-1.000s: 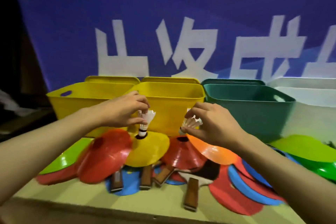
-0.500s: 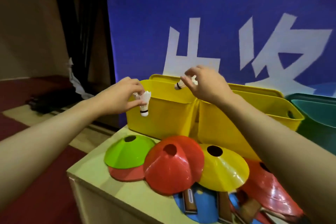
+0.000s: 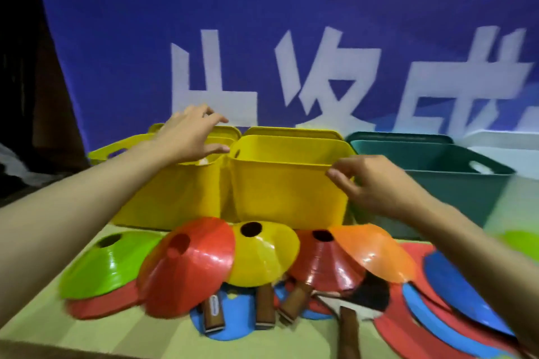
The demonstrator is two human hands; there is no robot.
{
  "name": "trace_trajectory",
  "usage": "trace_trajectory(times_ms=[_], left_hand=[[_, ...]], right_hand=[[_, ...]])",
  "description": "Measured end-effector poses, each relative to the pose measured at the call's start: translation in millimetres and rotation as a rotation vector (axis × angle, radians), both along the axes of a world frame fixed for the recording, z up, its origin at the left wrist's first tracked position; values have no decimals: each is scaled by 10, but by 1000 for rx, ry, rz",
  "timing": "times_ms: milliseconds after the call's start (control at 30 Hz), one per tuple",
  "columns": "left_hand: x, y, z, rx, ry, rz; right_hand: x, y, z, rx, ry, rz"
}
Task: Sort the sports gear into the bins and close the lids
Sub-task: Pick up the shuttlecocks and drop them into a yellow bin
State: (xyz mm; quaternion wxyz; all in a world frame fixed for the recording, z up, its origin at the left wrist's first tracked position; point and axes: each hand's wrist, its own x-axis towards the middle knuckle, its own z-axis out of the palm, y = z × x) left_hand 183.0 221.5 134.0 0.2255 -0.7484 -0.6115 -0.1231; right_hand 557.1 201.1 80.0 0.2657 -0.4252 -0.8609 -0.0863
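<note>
Two yellow bins stand side by side: the left yellow bin (image 3: 163,201) and the right yellow bin (image 3: 288,195). My left hand (image 3: 189,134) hovers over the left bin's opening, fingers spread, holding nothing. A bit of white, perhaps a shuttlecock (image 3: 204,161), shows inside that bin below the hand. My right hand (image 3: 370,183) is in front of the right bin's right corner, fingers loosely curled and empty. In front lie disc cones: green (image 3: 108,262), red (image 3: 189,265), yellow (image 3: 262,253), dark red (image 3: 323,262), orange (image 3: 376,253). Table tennis paddles (image 3: 264,312) lie beneath them.
A green bin (image 3: 431,183) and a white bin (image 3: 507,151) stand to the right, lids propped behind. Blue and red paddle faces (image 3: 455,294) spread at the right. Another green cone (image 3: 522,242) is at the far right. A blue banner (image 3: 262,38) hangs behind the table (image 3: 122,335).
Both hands held shuttlecocks near the left yellow bin before; now both hands are empty. My right hand has dropped back toward the right bin. The camera swung right.
</note>
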Motion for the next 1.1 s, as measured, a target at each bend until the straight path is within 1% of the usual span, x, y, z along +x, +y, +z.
trace_trajectory(times_ms=[100, 233, 367, 500, 633, 733, 833, 933, 1100], left_hand=[[736, -1, -99, -50, 140, -152], [1852, 15, -29, -73, 200, -314], [3153, 73, 78, -29, 291, -459], [4429, 96, 52, -13, 324, -653], [5462, 59, -132, 1, 344, -827], [6022, 107, -307, -17, 386, -886], [6397, 198, -448, -82, 420, -892], [6709, 288, -584, -122, 486, -885], [7128, 429, -744, -121, 569, -885]], right_hand=[[967, -163, -5, 51, 76, -164], [2165, -539, -182, 24, 127, -379], [3282, -1023, -375, 2, 150, -590], [4330, -1461, -563, 16, 154, -834], [5258, -1759, -816, -45, 176, -1014], [5661, -1877, -978, -119, 170, -1083], [5832, -1864, -1131, -189, 147, -1119], [5975, -1751, -1230, -221, 146, -1118], [6103, -1451, -1229, -276, 129, -1103]])
